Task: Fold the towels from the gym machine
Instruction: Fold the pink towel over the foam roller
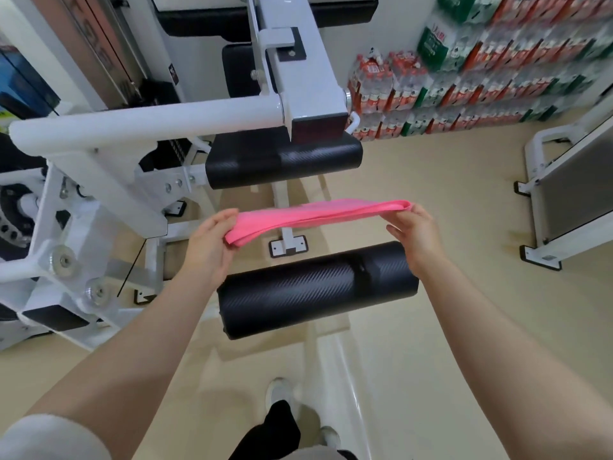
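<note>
Fingertips of both hands hiding behind cloth; far towel edge blurring. Left hand (212,242) pinching one end of folded pink fabric towel (318,215), right hand (413,232) gripping other end, stretching it level above black ribbed cylindrical roller pad (315,288), not touching pad.

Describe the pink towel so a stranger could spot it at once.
Start at the white gym machine and find its two black roller pads. Above the nearer pad, the pink towel stretches between the left hand and right hand, the only bright pink thing.
</note>
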`<action>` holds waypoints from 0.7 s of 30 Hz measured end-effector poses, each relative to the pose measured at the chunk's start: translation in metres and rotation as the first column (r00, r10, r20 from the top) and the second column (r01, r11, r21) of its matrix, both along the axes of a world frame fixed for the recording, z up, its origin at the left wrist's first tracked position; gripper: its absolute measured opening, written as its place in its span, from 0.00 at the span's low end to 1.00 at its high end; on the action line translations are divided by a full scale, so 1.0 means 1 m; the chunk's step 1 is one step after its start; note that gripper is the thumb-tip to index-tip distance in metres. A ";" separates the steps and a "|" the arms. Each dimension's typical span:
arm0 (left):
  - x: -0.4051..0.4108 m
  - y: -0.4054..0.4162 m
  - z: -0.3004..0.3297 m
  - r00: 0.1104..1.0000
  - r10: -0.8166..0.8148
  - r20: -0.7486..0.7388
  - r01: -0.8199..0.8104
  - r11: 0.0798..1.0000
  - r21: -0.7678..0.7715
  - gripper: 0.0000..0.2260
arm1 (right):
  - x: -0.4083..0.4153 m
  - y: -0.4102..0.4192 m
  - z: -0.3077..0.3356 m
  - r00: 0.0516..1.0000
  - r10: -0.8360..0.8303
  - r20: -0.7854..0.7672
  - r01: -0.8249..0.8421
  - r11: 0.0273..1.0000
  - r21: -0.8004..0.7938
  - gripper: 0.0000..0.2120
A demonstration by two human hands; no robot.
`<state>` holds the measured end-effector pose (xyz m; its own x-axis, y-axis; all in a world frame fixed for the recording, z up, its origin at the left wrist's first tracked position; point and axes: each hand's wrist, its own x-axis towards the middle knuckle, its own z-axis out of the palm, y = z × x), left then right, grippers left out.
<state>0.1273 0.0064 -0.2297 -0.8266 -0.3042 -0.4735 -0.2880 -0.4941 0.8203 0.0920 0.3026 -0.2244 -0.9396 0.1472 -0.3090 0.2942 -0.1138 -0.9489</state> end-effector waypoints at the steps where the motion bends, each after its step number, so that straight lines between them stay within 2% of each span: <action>1: 0.008 0.000 -0.009 0.998 -0.026 0.051 0.028 0.999 -0.030 0.07 | 0.006 0.005 -0.011 1.000 0.014 0.012 -0.015 0.993 0.120 0.06; 2: 0.016 0.001 -0.018 0.994 -0.049 0.098 0.055 0.996 -0.064 0.07 | 0.013 0.008 -0.022 1.000 0.022 0.021 -0.026 0.976 0.216 0.04; 3: 0.025 0.004 -0.026 0.988 -0.064 0.141 0.077 0.993 -0.091 0.07 | 0.021 0.013 -0.034 0.999 0.021 0.033 -0.030 0.957 0.290 0.06; 4: 0.034 0.007 -0.034 0.982 -0.068 0.177 0.088 0.990 -0.107 0.08 | 0.028 0.019 -0.047 0.999 0.019 0.047 -0.034 0.940 0.338 0.09; 6: 0.052 0.014 -0.048 0.970 -0.073 0.232 0.102 0.988 -0.117 0.08 | 0.045 0.029 -0.065 0.995 0.035 0.092 -0.068 0.918 0.391 0.08; 9: 0.076 0.023 -0.063 0.949 -0.093 0.301 0.130 0.986 -0.104 0.07 | 0.068 0.042 -0.088 0.978 0.092 0.188 -0.165 0.891 0.422 0.08; 13: 0.100 0.040 -0.077 0.911 -0.113 0.397 0.161 0.983 -0.089 0.09 | 0.087 0.054 -0.104 0.952 0.131 0.278 -0.248 0.861 0.443 0.13; 18: 0.124 0.033 -0.095 0.793 -0.327 0.514 0.385 0.923 -0.007 0.12 | 0.107 0.066 -0.105 0.937 0.164 0.309 -0.301 0.827 0.474 0.13; 21: 0.129 0.028 -0.101 0.773 -0.339 0.537 0.387 0.922 0.024 0.12 | 0.113 0.068 -0.104 0.920 0.200 0.337 -0.357 0.782 0.511 0.09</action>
